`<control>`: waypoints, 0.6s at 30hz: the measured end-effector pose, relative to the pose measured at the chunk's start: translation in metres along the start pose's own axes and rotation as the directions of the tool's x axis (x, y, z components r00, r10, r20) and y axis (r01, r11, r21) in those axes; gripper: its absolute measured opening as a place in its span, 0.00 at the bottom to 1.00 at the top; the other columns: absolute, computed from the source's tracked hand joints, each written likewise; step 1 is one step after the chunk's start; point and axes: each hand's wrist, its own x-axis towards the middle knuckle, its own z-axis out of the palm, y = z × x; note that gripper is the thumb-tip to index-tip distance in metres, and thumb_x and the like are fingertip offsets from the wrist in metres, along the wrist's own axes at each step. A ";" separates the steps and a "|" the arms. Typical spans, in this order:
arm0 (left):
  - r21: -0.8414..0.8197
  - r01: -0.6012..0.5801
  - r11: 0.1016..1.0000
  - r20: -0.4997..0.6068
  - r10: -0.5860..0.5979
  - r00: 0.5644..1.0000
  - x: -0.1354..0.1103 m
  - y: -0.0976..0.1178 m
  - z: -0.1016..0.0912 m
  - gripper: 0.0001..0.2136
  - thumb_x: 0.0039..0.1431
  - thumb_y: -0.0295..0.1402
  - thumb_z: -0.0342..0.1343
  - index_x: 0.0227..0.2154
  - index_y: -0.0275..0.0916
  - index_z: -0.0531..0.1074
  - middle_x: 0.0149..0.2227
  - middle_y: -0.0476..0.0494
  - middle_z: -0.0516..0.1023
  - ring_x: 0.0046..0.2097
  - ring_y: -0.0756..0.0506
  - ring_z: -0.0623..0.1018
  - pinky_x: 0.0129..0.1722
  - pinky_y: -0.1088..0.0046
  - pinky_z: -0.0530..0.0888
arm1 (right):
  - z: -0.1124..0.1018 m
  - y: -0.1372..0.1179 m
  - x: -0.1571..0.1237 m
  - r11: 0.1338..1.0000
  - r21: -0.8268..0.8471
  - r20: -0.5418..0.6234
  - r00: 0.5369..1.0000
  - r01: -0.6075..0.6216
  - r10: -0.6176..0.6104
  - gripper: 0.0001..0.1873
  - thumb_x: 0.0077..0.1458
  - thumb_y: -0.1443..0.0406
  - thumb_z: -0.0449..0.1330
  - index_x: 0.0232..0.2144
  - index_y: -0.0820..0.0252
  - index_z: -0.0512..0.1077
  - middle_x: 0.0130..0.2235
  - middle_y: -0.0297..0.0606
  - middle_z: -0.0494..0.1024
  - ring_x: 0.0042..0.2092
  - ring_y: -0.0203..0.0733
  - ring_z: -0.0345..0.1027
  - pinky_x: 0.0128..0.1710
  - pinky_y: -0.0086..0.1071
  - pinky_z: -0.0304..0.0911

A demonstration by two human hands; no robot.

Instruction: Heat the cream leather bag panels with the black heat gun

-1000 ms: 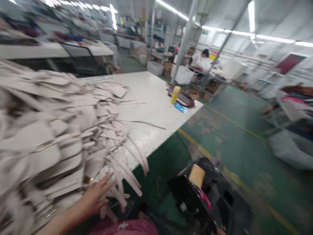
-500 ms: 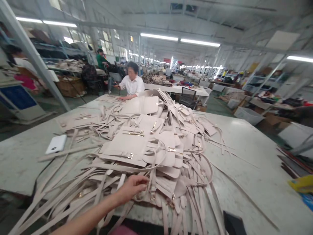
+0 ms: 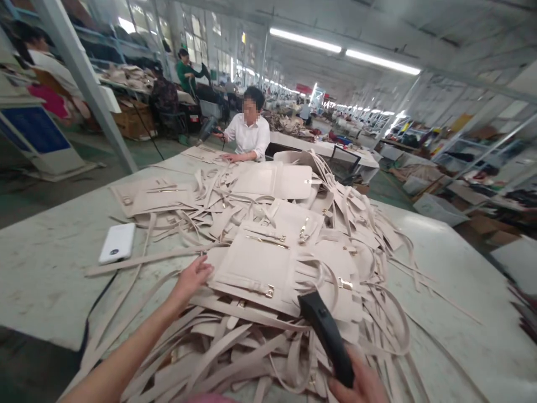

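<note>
A big heap of pale beige leather panels and straps (image 3: 272,246) with gold buckles covers the white table (image 3: 42,268). My left hand (image 3: 191,278) reaches forward, fingers stretched out, touching the left edge of the top panel (image 3: 255,266). My right hand (image 3: 361,383) at the bottom edge is closed round the grip of a black hand-held tool (image 3: 327,336), whose tip points up over the heap.
A white flat device (image 3: 117,242) with a dark cable lies on the table to the left. A person in a white shirt (image 3: 250,137) works at the far side. Metal post (image 3: 84,84), shelves, boxes and other workers stand beyond.
The view has swung from the table's corner and floor onto the heap. My left hand moved up to the top panel and opened out. My right hand with the black tool has come into view.
</note>
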 end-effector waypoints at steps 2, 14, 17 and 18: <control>-0.031 0.092 0.995 0.160 -0.086 0.983 0.001 -0.010 0.001 0.32 0.43 0.40 0.56 0.52 0.31 0.60 0.42 0.36 0.73 0.37 0.44 0.74 0.31 0.72 0.71 | 0.014 -0.015 0.009 0.999 -0.052 0.117 0.993 -0.002 0.008 0.22 0.34 0.68 0.55 0.37 0.59 0.70 0.24 0.30 0.71 0.28 0.39 0.64 0.29 0.26 0.59; -0.092 -0.152 0.984 0.226 0.170 0.959 -0.013 -0.035 0.030 0.23 0.41 0.30 0.55 0.45 0.34 0.69 0.33 0.47 0.77 0.38 0.42 0.75 0.38 0.70 0.71 | 0.010 -0.089 0.043 0.999 -0.032 -0.049 0.998 0.029 -0.030 0.22 0.41 0.55 0.54 0.37 0.63 0.68 0.27 0.34 0.72 0.31 0.41 0.62 0.30 0.28 0.57; -0.291 -0.147 0.945 0.232 0.219 0.948 -0.031 -0.028 0.026 0.26 0.41 0.27 0.55 0.48 0.34 0.66 0.40 0.45 0.76 0.43 0.43 0.73 0.45 0.70 0.68 | -0.004 -0.088 0.041 0.991 -0.115 -0.059 0.995 0.069 -0.076 0.24 0.40 0.53 0.54 0.38 0.63 0.69 0.26 0.34 0.72 0.30 0.42 0.64 0.30 0.29 0.58; -0.366 -0.116 0.923 0.246 0.216 0.945 -0.036 -0.027 0.025 0.27 0.41 0.26 0.55 0.50 0.34 0.65 0.41 0.45 0.75 0.43 0.44 0.73 0.45 0.71 0.68 | -0.005 -0.087 0.041 0.987 -0.130 -0.019 0.995 0.099 -0.102 0.24 0.39 0.54 0.55 0.38 0.63 0.69 0.25 0.34 0.72 0.29 0.42 0.64 0.30 0.29 0.58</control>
